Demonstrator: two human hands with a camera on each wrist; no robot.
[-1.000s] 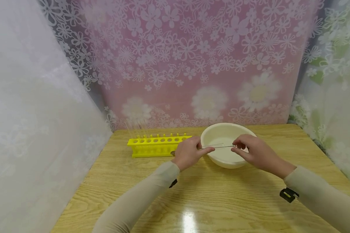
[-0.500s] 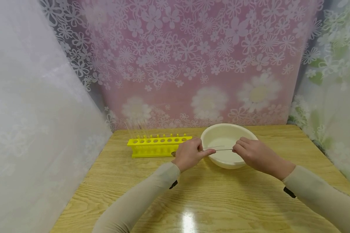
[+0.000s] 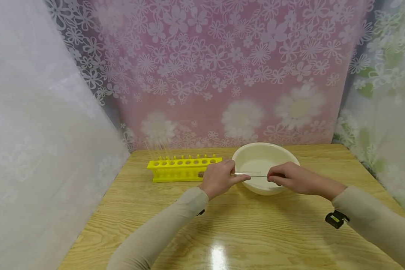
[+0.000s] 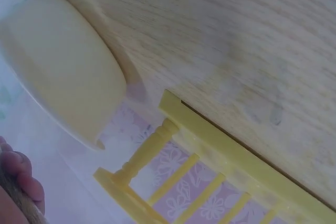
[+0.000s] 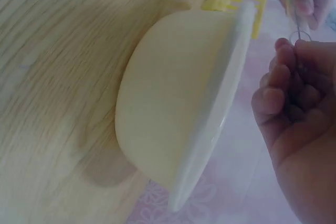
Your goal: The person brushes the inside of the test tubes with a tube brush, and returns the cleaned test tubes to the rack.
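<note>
Over the bowl (image 3: 264, 191), a tube (image 3: 241, 173) is clamped by the left grip (image 3: 218, 177), a wire (image 3: 262, 176) by the right grip (image 3: 293, 178), seemingly inserted, withdrawal left.

The brush (image 3: 200, 174) had brown bristles; the rack (image 3: 184, 166) was yellow, the bowl (image 3: 261, 190) cream, the sleeves (image 3: 368, 212) beige. The table (image 3: 256, 232) showed tan wood grain. White flowers patterned the pink backdrop (image 3: 222, 67).

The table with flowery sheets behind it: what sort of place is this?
Maybe a curtained-off work corner indoors: flowery sheets hang behind and beside the wooden table, which holds a white bowl and a yellow rack of clear tubes.
</note>
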